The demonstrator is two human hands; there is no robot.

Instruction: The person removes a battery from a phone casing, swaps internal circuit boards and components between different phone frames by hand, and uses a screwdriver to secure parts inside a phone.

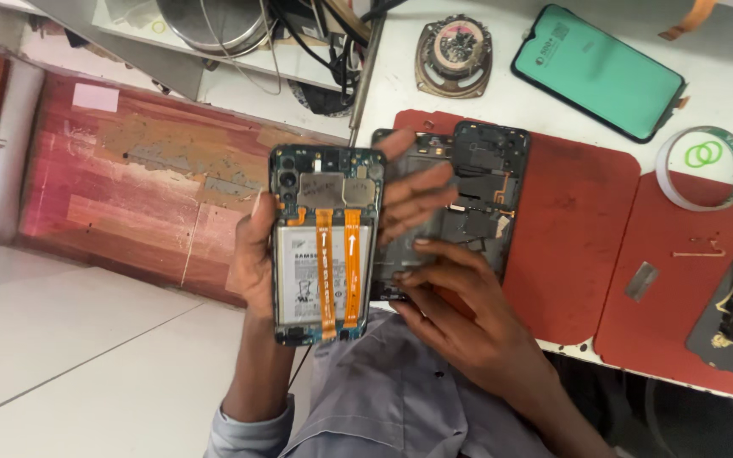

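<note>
— What did the left side of the view show?

— The left hand (pixel 256 254) was wrapped around an opened phone (pixel 324 246), gripping its edges and holding it up off the counter (pixel 723 68), out over the floor. Its back was off, so the battery (pixel 316 276) and two orange ribbon cables (pixel 338 263) faced the camera.

— And further right?

— The right hand (pixel 451 293) was narrow and held nothing that I could see; its fingertips rested at the lower edge of a dark phone frame (pixel 485 191) lying on the red mat (pixel 579 229). Beyond that lay a phone screen with a green film (pixel 600 68), a small round speaker (pixel 454 55) above the frame, a roll of tape (pixel 704 165), and a dark part at the far right edge that I couldn't identify.

— What looked risky to you?

— In my judgement, the phone hung clear of the counter's edge, so a loosened grip could have dropped it to the floor. Fingers pressing near the exposed ribbons might have creased or pulled them. A hard squeeze on the bare battery could also have dented it.
</note>
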